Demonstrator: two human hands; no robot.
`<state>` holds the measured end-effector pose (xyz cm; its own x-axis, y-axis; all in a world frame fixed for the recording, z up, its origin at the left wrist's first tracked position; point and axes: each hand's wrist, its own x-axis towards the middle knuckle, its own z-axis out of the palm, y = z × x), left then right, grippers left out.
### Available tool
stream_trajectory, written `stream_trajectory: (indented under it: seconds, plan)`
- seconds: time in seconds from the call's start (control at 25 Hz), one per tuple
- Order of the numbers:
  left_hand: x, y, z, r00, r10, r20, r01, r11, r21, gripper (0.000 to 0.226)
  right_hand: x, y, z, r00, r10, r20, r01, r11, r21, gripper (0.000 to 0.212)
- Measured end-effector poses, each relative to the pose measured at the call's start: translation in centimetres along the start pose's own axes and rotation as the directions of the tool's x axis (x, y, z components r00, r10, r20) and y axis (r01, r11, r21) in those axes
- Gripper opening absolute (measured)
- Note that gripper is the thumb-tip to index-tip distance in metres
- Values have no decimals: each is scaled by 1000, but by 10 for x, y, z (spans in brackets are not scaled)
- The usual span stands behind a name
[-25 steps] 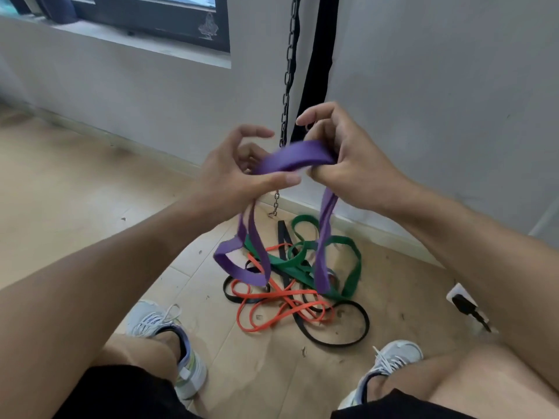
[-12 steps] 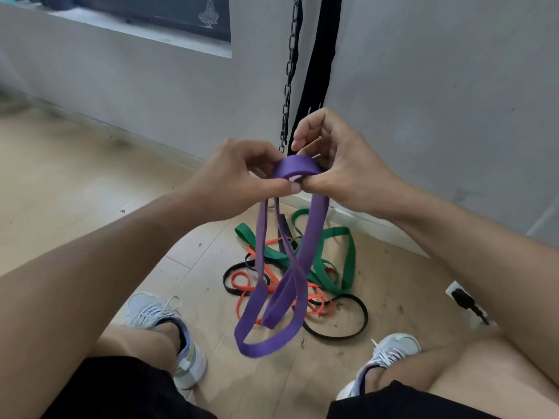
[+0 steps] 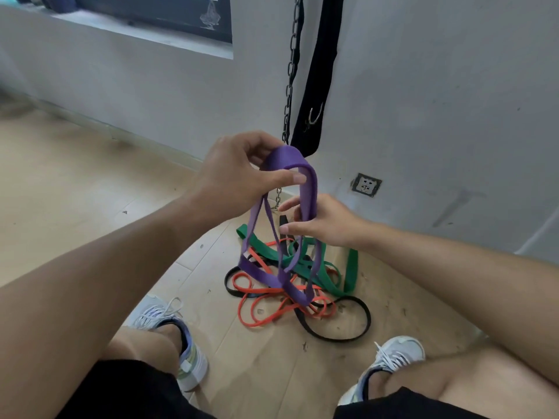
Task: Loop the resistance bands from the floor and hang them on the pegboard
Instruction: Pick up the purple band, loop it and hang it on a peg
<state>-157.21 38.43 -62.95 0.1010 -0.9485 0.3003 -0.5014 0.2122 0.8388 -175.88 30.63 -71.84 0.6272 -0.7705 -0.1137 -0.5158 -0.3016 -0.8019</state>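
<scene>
Purple rubber is what I have in both hands: a purple resistance band (image 3: 287, 160), folded over itself into several hanging loops. My left hand (image 3: 239, 173) is raised in the middle of the view, fingers curled over the top fold and thumb stretched across the front, so the band is pinched at its highest point. My right hand (image 3: 320, 220) sits lower and just to the right, fingers curled loosely around one of the strands that drops from the fold, thumb and forefinger pointing left. Below my hands the purple loops dangle down in front of a tangled pile on the floor; I cannot tell whether their lowest ends touch it.

That pile holds a green band (image 3: 351, 273), an orange band (image 3: 260, 316) and a black band (image 3: 357, 331), all lying overlapped on the pale wooden floor (image 3: 75, 192) near the foot of a grey wall (image 3: 438, 86). The black band's big loop reaches nearest to me.

My two light-coloured sneakers frame the pile, the left sneaker (image 3: 169, 322) and the right sneaker (image 3: 396, 355), with my bare knees and black shorts at the bottom edge. Behind my hands, a dark metal chain (image 3: 292, 65) and a black strap (image 3: 317, 80) hang down against the wall. A wall socket (image 3: 366, 185) is set low in the wall to the right. A dark window frame (image 3: 151, 16) sits at the upper left.
</scene>
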Motion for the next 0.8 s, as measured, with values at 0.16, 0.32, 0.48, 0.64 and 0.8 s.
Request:
stream_trajectory:
  seconds: [0.16,0.32,0.48,0.64,0.8]
  plan:
    - [2,-4,-1,998,38,-58,-42,997,-71,50,9,6,16,997,76,21,-76,997,7,69]
    - [2,-6,2,993,62,-97,-80,978,-195,45,14,4,40,996,42,81,-49,996,80,62]
    - [0,-5,-3,995,32,-90,-59,944,-323,43,13,-11,54,993,-8,120,-7,992,126,56]
    - [1,0,-15,996,-8,-87,-37,864,-501,29,14,-9,57,990,13,143,-34,989,146,42]
    - [11,-7,-47,972,-196,-131,41,688,-725,15,8,-4,48,985,111,130,-128,983,135,33]
